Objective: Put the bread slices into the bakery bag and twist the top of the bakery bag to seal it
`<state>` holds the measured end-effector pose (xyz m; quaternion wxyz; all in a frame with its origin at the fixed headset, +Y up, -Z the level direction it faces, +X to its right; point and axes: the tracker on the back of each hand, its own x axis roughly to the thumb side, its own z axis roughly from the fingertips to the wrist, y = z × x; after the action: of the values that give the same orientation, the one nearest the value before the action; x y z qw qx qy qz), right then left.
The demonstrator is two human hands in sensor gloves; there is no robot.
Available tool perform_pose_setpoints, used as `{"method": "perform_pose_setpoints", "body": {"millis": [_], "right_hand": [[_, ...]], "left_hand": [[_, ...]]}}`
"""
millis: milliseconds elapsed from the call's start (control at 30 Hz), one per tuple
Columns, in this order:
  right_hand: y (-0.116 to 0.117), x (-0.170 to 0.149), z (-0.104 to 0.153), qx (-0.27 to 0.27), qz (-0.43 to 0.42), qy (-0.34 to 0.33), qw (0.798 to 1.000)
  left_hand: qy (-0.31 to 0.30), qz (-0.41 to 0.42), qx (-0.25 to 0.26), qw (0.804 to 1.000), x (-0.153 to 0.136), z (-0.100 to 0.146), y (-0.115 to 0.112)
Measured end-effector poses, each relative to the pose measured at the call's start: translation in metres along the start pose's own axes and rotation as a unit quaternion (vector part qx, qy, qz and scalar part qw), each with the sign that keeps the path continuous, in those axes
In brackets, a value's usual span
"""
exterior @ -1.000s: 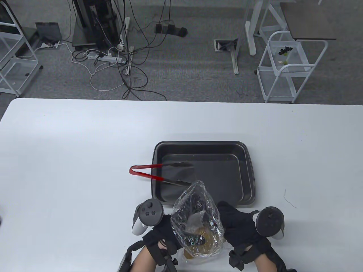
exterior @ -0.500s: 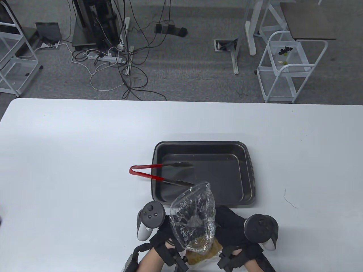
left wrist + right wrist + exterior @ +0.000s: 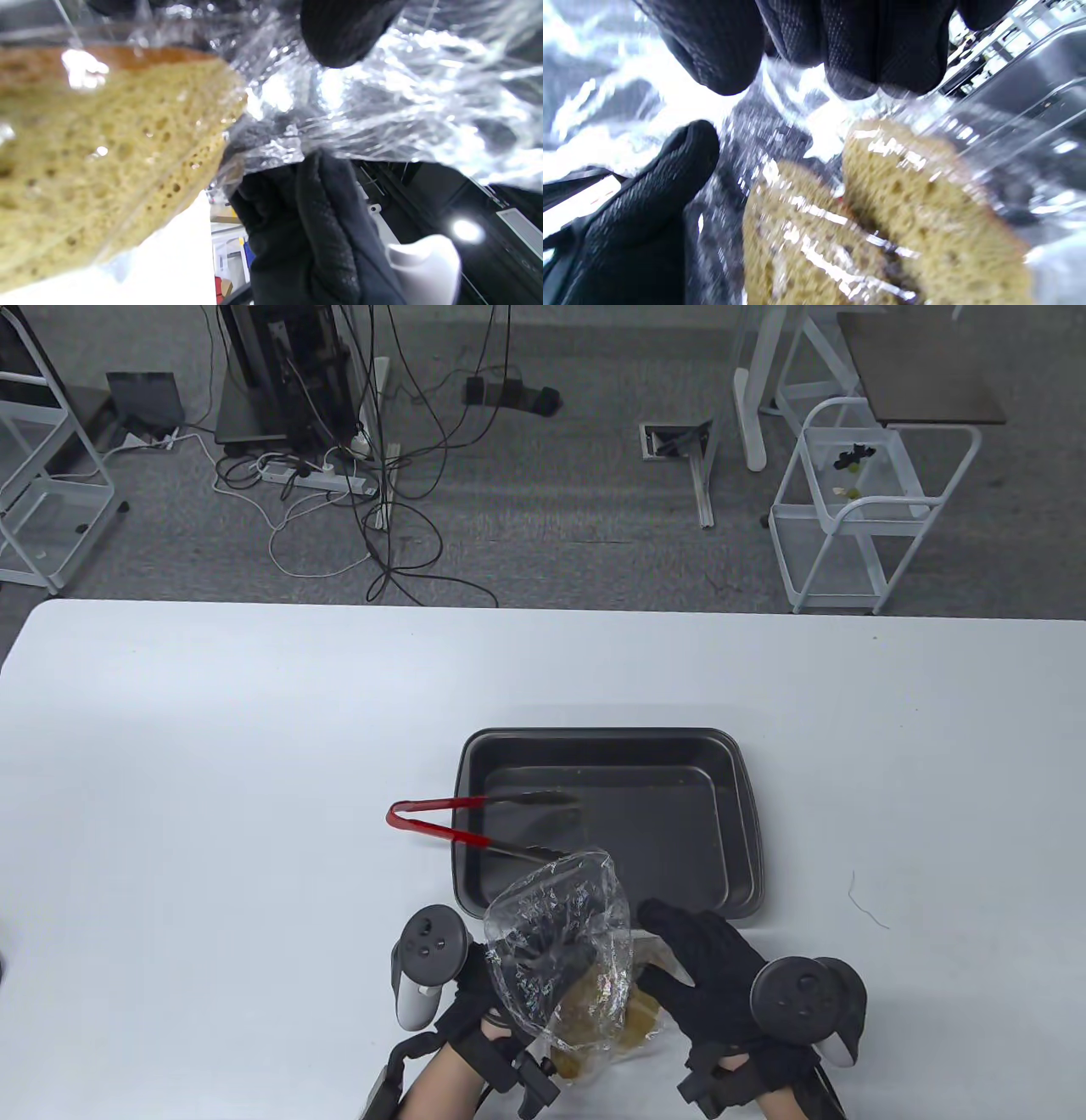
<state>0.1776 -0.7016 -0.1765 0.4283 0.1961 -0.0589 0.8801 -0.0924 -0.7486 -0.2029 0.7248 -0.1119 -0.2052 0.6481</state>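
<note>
The clear bakery bag (image 3: pixel 556 937) stands tilted at the table's near edge, with bread slices (image 3: pixel 615 1010) in its bottom. My left hand (image 3: pixel 475 997) grips the bag from the left, dark fingers showing through the plastic. My right hand (image 3: pixel 696 963) holds the bag's right side. In the left wrist view a bread slice (image 3: pixel 106 148) fills the left behind crinkled plastic (image 3: pixel 382 106), and a fingertip (image 3: pixel 339 29) presses on it. In the right wrist view my fingers (image 3: pixel 861 42) and thumb close on the film above two bread slices (image 3: pixel 925 212).
A dark baking tray (image 3: pixel 747 831) lies just beyond the bag. Red-handled tongs (image 3: pixel 441 831) rest across its left rim. The white table (image 3: pixel 212 772) stretches left and right. Past its far edge lie floor cables and white carts.
The bag's top has swung left and lower. My left hand moved slightly left; my right hand drew back to the right and nearer. More bread shows at the bag's bottom right.
</note>
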Motion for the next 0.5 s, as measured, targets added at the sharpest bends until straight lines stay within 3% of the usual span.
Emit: {"method": "perform_pose_setpoints", "body": {"millis": [167, 367, 500], "right_hand": [[-0.006, -0.008, 0.000, -0.016, -0.016, -0.006, 1.000], [0.017, 0.008, 0.000, -0.029, 0.056, -0.043, 0.997], [0.030, 0.018, 0.002, -0.082, 0.058, -0.038, 0.994]], "left_hand": [[0.004, 0.009, 0.001, 1.000, -0.001, 0.000, 0.002], [0.001, -0.010, -0.004, 1.000, 0.002, 0.000, -0.006], [-0.010, -0.029, -0.010, 0.999, 0.005, 0.000, -0.013]]}}
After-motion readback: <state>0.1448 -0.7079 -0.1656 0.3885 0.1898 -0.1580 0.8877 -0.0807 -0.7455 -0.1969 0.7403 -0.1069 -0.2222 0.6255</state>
